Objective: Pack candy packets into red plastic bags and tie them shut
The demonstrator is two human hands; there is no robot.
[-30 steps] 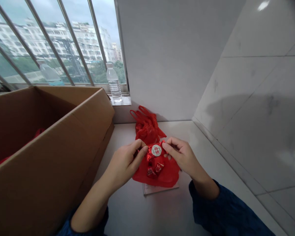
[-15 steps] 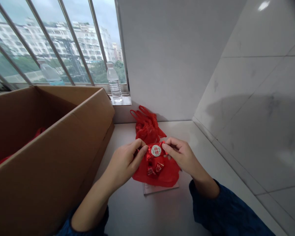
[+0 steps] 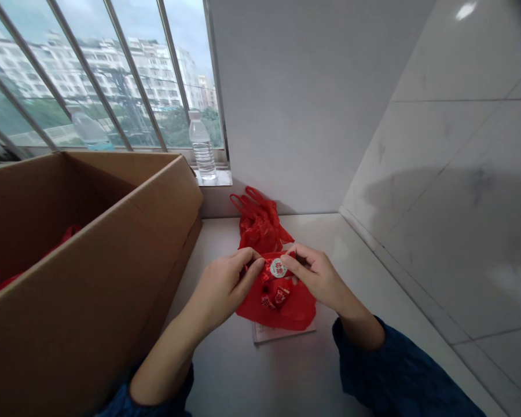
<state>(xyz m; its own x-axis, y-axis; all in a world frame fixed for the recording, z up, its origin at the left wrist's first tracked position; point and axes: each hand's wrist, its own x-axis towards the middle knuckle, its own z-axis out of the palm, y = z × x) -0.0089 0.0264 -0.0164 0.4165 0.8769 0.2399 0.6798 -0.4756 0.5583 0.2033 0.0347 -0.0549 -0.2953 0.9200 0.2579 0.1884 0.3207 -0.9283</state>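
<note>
A shiny red wrapped sweet point(image 3: 278, 268) with a round white label is stretched between my two hands. My left hand point(image 3: 223, 284) pinches its left end between thumb and forefinger. At the right end, my right hand point(image 3: 316, 274) does the same, its thumb partly over the label. Right below lies a sheer red bag point(image 3: 297, 313), spread flat, with a few small red wrapped sweets point(image 3: 281, 295) at its middle. Under the bag, the edge of a pale printed booklet or card point(image 3: 282, 334) shows. My fingers hide the ends of the wrapper.
Behind my hands, a bunched red plastic bag point(image 3: 260, 226) with handles leans by the wall. A large cardboard box point(image 3: 156, 231) with red material inside fills the left. A clear water bottle point(image 3: 203, 147) stands on the windowsill. A marbled tile wall point(image 3: 451, 231) borders the white table point(image 3: 260, 382).
My hands have come slightly closer together, and my right thumb has slid left over the label. The sweet has shifted a little to the right. The bags and box have not moved.
</note>
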